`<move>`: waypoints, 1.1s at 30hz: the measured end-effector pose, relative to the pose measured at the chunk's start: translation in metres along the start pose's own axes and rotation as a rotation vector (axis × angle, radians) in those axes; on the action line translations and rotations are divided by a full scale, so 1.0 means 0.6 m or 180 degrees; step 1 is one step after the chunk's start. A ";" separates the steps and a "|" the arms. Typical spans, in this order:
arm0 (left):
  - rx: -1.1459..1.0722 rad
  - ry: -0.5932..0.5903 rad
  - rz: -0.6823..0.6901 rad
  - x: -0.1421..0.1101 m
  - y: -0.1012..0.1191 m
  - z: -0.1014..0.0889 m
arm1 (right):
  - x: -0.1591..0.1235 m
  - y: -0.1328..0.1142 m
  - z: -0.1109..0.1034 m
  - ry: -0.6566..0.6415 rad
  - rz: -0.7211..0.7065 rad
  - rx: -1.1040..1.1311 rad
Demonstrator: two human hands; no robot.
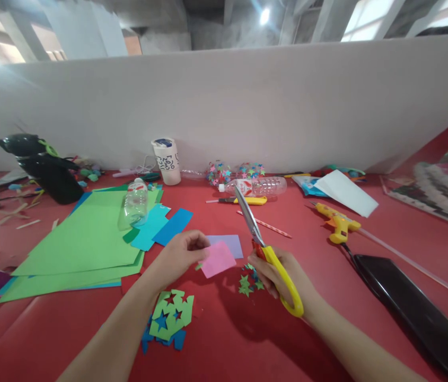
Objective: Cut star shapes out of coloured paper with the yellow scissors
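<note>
A small piece of pink paper [219,260] is pinched in my left hand [186,252], at the middle of the table. My right hand [277,273] grips yellow-handled scissors [283,276], their blades pointing up and away. Behind the pink piece lies a lilac paper rectangle [227,245] on the red tabletop. Green paper with star-shaped holes [184,313] rests on blue scraps [179,339] below my left hand. Small green and blue cut-out stars [246,285] are heaped just left of my right hand.
Large green sheets [84,233] lie at left under a clear bottle [136,201]. A yellow utility knife [253,200], another bottle [267,185] and a striped pencil [271,228] lie ahead. At right are a yellow glue gun [339,223] and a black case [406,302]; a white cup [167,162] stands behind.
</note>
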State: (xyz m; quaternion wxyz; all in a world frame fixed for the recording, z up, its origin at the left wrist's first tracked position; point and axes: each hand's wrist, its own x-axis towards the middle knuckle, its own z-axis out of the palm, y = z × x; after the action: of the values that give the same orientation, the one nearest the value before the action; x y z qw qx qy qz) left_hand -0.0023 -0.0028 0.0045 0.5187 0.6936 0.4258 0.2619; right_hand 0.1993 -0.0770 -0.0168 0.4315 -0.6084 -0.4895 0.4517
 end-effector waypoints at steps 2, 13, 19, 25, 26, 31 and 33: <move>-0.0366 -0.0206 -0.0025 -0.002 0.006 0.007 | 0.000 0.002 0.002 -0.0079 0.0056 -0.0012; -0.1096 -0.0287 -0.0175 -0.007 -0.001 0.032 | -0.010 -0.004 0.010 -0.0093 0.0071 0.0174; -0.1733 -0.0872 -0.0617 -0.015 0.003 0.054 | -0.009 0.004 0.005 -0.0263 0.0038 0.0273; -0.1708 -0.0796 -0.0580 -0.017 0.004 0.063 | -0.018 -0.006 0.008 -0.0230 0.0065 0.0289; -0.1673 -0.0767 -0.0563 -0.018 0.004 0.063 | -0.018 -0.008 0.009 -0.0216 0.0071 0.0277; -0.1566 -0.0579 -0.0483 -0.018 0.004 0.064 | -0.021 -0.019 0.008 -0.0161 0.0084 0.0206; -0.1408 -0.0596 -0.0487 -0.019 0.005 0.065 | -0.023 -0.023 0.008 -0.0164 0.0099 0.0181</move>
State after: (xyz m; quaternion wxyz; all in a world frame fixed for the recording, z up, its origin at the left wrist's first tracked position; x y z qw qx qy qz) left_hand 0.0243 -0.0321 -0.0047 0.7133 0.5503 0.3595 0.2432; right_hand 0.1901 -0.0882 -0.0025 0.4288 -0.5916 -0.4779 0.4876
